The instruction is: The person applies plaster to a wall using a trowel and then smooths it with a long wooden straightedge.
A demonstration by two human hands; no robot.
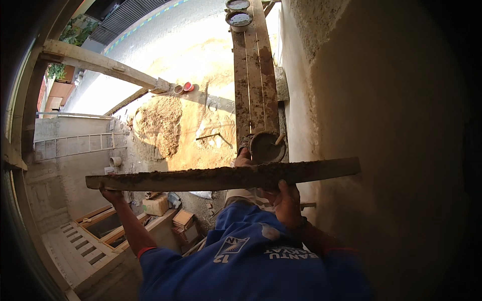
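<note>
A long straight board (221,178), caked with grey mortar along its top edge, lies crosswise before me. My left hand (111,194) grips its left end from below. My right hand (287,206) holds it right of the middle, thumb against its face. Just beyond the board, a bucket of grey mortar (262,150) with a handle (278,139) sticking up sits on the narrow scaffold planks (253,75). My foot (243,157) shows beside that bucket, partly hidden by the board.
A plastered wall (381,110) runs along the right. Two pails (239,20) stand at the planks' far end. A wooden beam (100,65) crosses at upper left. Far below are sand (158,125), small red and grey containers (189,86), a ladder (80,142) and stacked boxes (185,228).
</note>
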